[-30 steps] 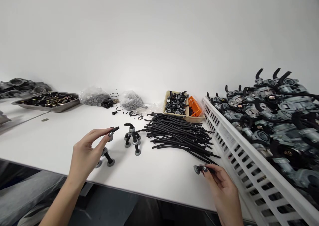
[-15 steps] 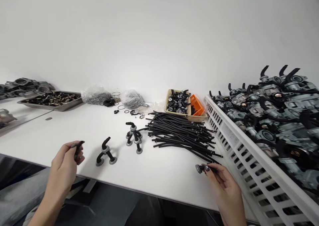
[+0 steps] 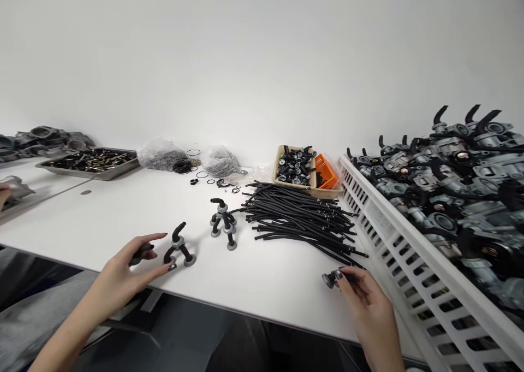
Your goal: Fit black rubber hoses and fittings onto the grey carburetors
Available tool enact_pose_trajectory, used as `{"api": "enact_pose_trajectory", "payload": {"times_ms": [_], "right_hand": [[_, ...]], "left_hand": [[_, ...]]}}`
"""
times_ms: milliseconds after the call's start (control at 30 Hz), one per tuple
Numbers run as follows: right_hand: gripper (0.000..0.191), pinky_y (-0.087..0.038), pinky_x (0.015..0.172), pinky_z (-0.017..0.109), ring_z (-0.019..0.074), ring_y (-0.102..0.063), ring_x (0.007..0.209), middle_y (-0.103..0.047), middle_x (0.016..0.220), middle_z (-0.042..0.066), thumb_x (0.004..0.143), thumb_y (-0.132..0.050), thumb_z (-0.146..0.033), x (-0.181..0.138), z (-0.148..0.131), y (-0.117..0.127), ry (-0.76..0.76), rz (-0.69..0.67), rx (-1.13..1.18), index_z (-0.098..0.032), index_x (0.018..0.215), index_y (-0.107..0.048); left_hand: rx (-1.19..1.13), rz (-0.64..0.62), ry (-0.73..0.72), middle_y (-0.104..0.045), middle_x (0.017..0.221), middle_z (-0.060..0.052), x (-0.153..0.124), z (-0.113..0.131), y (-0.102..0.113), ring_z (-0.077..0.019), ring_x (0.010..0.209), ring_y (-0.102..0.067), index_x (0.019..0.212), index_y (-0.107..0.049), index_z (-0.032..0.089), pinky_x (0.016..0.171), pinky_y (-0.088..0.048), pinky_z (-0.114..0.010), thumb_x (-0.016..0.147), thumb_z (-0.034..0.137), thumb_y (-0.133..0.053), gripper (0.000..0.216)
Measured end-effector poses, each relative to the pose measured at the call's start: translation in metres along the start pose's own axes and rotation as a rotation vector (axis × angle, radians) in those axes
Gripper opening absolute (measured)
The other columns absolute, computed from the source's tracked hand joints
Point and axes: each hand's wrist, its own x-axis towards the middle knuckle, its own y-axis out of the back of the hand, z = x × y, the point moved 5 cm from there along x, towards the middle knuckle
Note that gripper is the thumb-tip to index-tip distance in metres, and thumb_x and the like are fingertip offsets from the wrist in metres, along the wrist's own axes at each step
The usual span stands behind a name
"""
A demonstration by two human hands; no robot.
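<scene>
My left hand (image 3: 126, 265) hovers low over the white table (image 3: 262, 279) with its fingers spread. Its fingertips come close to a small cluster of black elbow fittings with grey caps (image 3: 179, 249). A second such cluster (image 3: 223, 224) stands a little farther back. My right hand (image 3: 366, 301) is near the table's front edge, fingers pinched on a black fitting with a grey cap (image 3: 332, 277). Just beyond it lies a heap of black rubber hoses (image 3: 298, 219).
A white slatted crate (image 3: 413, 263) full of grey carburetors (image 3: 462, 181) fills the right side. At the back stand a beige tray of fittings (image 3: 293, 167), an orange basket (image 3: 325, 172), plastic bags of small parts (image 3: 159, 154), loose O-rings and a metal tray (image 3: 92, 163). Metal castings lie far left.
My left hand set a fitting onto the near cluster, drew back toward me, then reached forward again with fingers spread. My right hand stayed put with its fitting.
</scene>
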Motion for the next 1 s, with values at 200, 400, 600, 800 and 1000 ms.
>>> {"api": "enact_pose_trajectory", "payload": {"times_ms": [200, 400, 600, 800, 1000], "right_hand": [[0.036, -0.056, 0.077, 0.033, 0.0261, -0.07, 0.089, -0.072, 0.091, 0.009, 0.076, -0.066, -0.047, -0.005, -0.006, -0.006, 0.063, -0.063, -0.024, -0.02, 0.099, -0.066], [0.017, -0.051, 0.065, 0.026, 0.0153, -0.062, 0.065, -0.063, 0.076, 0.001, 0.089, -0.043, -0.023, -0.041, -0.051, -0.054, 0.321, -0.274, 0.037, -0.022, 0.09, -0.06], [0.024, -0.048, 0.059, 0.027, 0.0138, -0.056, 0.058, -0.063, 0.087, 0.003, 0.086, -0.047, -0.015, -0.079, -0.092, -0.158, 0.429, -0.667, -0.157, -0.022, 0.099, -0.066], [0.026, -0.053, 0.072, 0.035, 0.0257, -0.066, 0.083, -0.068, 0.089, 0.008, 0.085, -0.061, -0.022, -0.096, -0.097, -0.232, 0.502, -0.717, -0.339, -0.021, 0.11, -0.068], [0.026, -0.055, 0.078, 0.038, 0.03, -0.07, 0.092, -0.07, 0.103, 0.013, 0.088, -0.061, -0.024, -0.103, -0.096, -0.258, 0.506, -0.715, -0.495, -0.017, 0.113, -0.067]], "left_hand": [[0.048, -0.034, -0.022, -0.058, 0.073, 0.0, 0.003, 0.001, -0.004, -0.0201, 0.067, -0.06, 0.12, -0.06, 0.028, 0.061, -0.048, -0.028, 0.071, 0.06, -0.067, 0.059], [-0.019, -0.119, -0.062, -0.059, 0.076, -0.003, 0.004, -0.007, -0.005, -0.0204, 0.07, -0.062, 0.123, -0.061, 0.026, 0.064, -0.05, -0.029, 0.074, 0.055, -0.068, 0.057], [-0.123, -0.232, -0.039, -0.061, 0.078, -0.005, 0.009, -0.007, -0.008, -0.0191, 0.066, -0.058, 0.124, -0.062, 0.024, 0.055, -0.049, -0.028, 0.075, 0.052, -0.069, 0.057], [-0.22, -0.351, -0.007, -0.056, 0.077, -0.001, 0.011, -0.01, -0.011, -0.016, 0.067, -0.053, 0.133, -0.053, 0.022, 0.058, -0.047, -0.026, 0.079, 0.05, -0.067, 0.062], [-0.163, -0.484, 0.025, -0.053, 0.075, 0.0, 0.018, -0.02, -0.013, -0.0151, 0.065, -0.046, 0.141, -0.046, 0.022, 0.058, -0.04, -0.026, 0.078, 0.054, -0.067, 0.073]]}}
